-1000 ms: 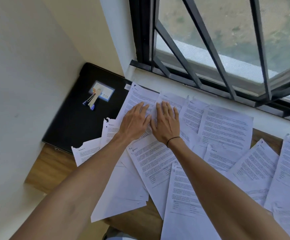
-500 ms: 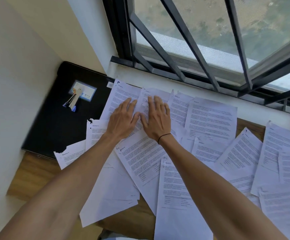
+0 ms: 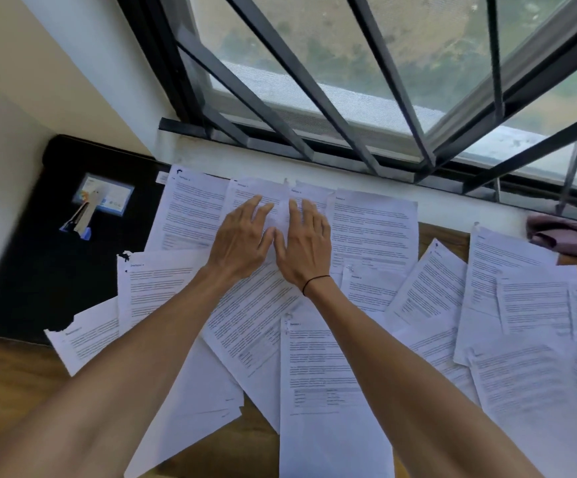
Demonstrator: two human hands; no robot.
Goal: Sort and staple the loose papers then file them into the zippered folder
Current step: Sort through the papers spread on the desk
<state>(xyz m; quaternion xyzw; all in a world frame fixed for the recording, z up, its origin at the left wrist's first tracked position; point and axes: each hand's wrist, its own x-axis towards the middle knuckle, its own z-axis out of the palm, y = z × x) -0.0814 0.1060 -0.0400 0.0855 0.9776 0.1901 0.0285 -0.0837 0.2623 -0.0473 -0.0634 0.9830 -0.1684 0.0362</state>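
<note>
Both hands down flat on the loose papers (image 3: 314, 357), side by side, thumbs nearly touching. Left hand (image 3: 242, 236) has its grip spread, fingers straight and fanned over a sheet near the window sill (image 3: 366, 181); right hand (image 3: 306, 241) likewise spread, fingers pressing a sheet, nothing pinched. Fingertips blur into a bright washed-out patch of paper between the hands, so exact contact there is hard to read. Thin black band (image 3: 316, 282) on the right wrist. Papers lie scattered and overlapping across the wooden tabletop (image 3: 7, 377), the far ones butting against the sill; print is too small and blurred to read, only headings show as smudges. Some sheet corners left of the hands look torn or dark-marked. Sheets at the right and bottom edges are cut off by the frame, and both forearms cover several sheets. Black zippered folder (image 3: 38, 263) lies flat left of the papers, in the corner by the wall, its right edge hidden under the sheets; zipper not discernible. On the folder sits a stapler (image 3: 80, 217), blurred, partly over a pale blue label (image 3: 111, 196). Purplish cloth (image 3: 569, 234) on the sill far right of the papers, cut off by the frame edge. Barred window (image 3: 349, 81) above the sill.
</note>
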